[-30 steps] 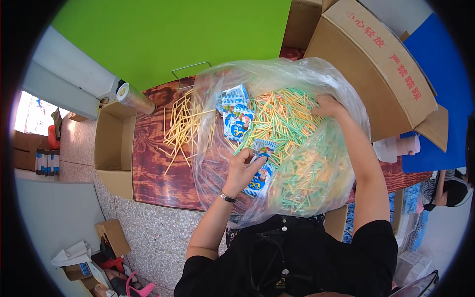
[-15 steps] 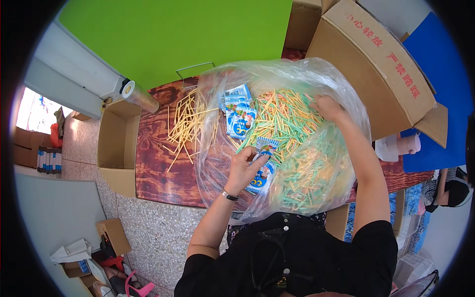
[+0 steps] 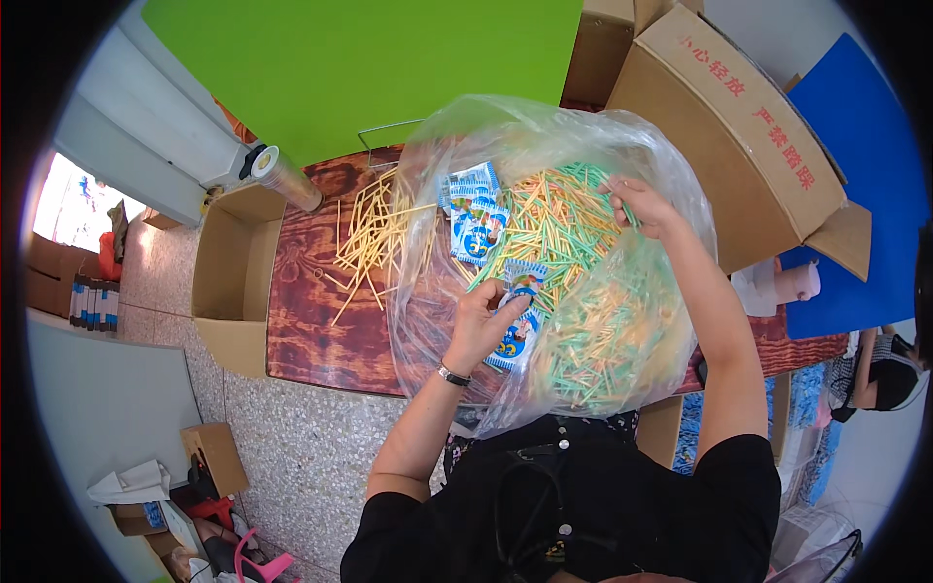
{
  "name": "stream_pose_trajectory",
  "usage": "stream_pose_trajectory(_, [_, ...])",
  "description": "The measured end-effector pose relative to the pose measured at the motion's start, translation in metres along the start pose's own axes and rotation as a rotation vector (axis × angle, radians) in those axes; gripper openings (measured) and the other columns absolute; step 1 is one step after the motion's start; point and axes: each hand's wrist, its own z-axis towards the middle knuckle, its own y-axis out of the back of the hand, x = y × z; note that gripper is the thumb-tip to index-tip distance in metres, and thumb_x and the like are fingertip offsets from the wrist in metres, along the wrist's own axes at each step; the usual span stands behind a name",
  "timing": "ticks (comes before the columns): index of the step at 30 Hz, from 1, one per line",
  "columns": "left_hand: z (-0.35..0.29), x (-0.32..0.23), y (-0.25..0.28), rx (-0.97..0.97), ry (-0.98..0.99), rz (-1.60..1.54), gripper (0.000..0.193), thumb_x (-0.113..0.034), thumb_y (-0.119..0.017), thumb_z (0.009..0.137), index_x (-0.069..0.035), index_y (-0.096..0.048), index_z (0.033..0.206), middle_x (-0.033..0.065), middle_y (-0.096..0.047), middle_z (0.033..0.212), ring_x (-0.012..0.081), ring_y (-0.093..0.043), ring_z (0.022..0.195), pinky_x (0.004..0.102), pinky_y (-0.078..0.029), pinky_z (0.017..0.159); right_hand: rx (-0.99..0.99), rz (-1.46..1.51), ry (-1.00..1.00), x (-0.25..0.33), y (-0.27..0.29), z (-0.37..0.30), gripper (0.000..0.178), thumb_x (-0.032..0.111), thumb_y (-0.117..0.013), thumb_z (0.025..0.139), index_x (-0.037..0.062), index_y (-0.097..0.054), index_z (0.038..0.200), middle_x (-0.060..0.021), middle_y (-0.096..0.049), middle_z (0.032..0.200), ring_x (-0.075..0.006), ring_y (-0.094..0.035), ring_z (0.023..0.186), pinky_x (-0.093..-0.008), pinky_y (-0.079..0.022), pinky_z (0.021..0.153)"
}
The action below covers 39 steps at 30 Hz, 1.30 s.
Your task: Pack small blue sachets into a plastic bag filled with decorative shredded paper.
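Note:
My left hand (image 3: pixel 483 324) is closed, thumb and fingers pinching a small blue-and-white packet (image 3: pixel 525 276). Just below it lies another such packet (image 3: pixel 517 340), and several more packets (image 3: pixel 476 219) overlap farther up. A big clear plastic bag (image 3: pixel 675 160) lies spread open, full of thin green, yellow and pinkish sticks (image 3: pixel 559 219). Over the right side of the heap is my right hand (image 3: pixel 643 206), its fingers closed on a few thin sticks, a green one showing beneath the fingers. The exact number held is hidden.
Loose yellow sticks (image 3: pixel 374 228) lie left of the bag on the reddish wooden table (image 3: pixel 311 340). A clear cylinder (image 3: pixel 287 180) and an open cardboard box (image 3: pixel 233 262) stand at the left. A large carton (image 3: pixel 729 136) and a paper roll (image 3: pixel 797 282) are at the right.
My right hand has lifted slightly off the heap and drawn its fingers together around some sticks. My left hand keeps its grip on the packet. The view has shifted slightly.

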Motion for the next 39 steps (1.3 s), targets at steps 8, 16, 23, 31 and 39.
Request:
stream_pose_trajectory(8, [0.002, -0.007, -0.006, -0.045, 0.091, -0.249, 0.016, -0.014, -0.071, 0.086, -0.002, -0.060, 0.085, -0.0048, -0.055, 0.074, 0.0012, -0.046, 0.064, 0.0199, -0.038, 0.054, 0.124, 0.852, -0.172, -0.002, -0.061, -0.027, 0.025, 0.030, -0.056, 0.097, 0.0087, -0.053, 0.112, 0.0042, -0.051, 0.075, -0.0062, -0.049, 0.059, -0.0222, -0.047, 0.048])
stream_pose_trajectory(16, [0.006, -0.026, 0.006, -0.065, 0.099, -0.570, 0.019, -0.006, -0.065, 0.089, 0.000, -0.061, 0.106, 0.0032, -0.067, 0.099, 0.0066, -0.062, 0.085, 0.0239, -0.051, 0.074, 0.236, 0.688, -0.280, 0.008, -0.105, -0.058, 0.029, 0.025, -0.057, 0.097, 0.0061, -0.053, 0.118, 0.0046, -0.050, 0.076, -0.0044, -0.044, 0.059, -0.0191, -0.033, 0.047])
stream_pose_trajectory(23, [0.010, -0.012, 0.017, -0.021, 0.094, -0.592, 0.030, -0.007, -0.062, 0.092, 0.001, -0.058, 0.120, 0.0067, -0.064, 0.115, 0.0124, -0.061, 0.101, 0.0301, -0.049, 0.088, 0.479, 0.435, -0.219, 0.035, -0.118, -0.080, 0.031, 0.031, -0.053, 0.099, 0.0077, -0.052, 0.119, 0.0064, -0.045, 0.073, -0.0025, -0.037, 0.054, -0.0183, -0.027, 0.045])
stream_pose_trajectory(31, [0.015, -0.031, 0.035, 0.231, 0.123, -0.670, 0.037, -0.012, -0.059, 0.094, 0.002, -0.054, 0.128, 0.0107, -0.060, 0.126, 0.0159, -0.057, 0.113, 0.0327, -0.045, 0.096, 0.852, 0.429, -0.191, 0.041, -0.145, -0.072, 0.027, 0.033, -0.055, 0.098, 0.0079, -0.055, 0.106, 0.0052, -0.048, 0.076, -0.0026, -0.041, 0.056, -0.0182, -0.030, 0.046])
stream_pose_trajectory(39, [-0.013, -0.013, 0.085, -0.366, -0.117, -0.557, 0.018, -0.006, -0.065, 0.090, -0.002, -0.063, 0.107, 0.0029, -0.066, 0.100, 0.0090, -0.061, 0.089, 0.0260, -0.050, 0.080, 0.819, -1.285, 0.360, 0.083, -0.218, -0.033, 0.032, 0.024, -0.057, 0.090, 0.0084, -0.055, 0.118, -0.0226, -0.064, 0.101, -0.0333, -0.065, 0.088, -0.0452, -0.051, 0.072])
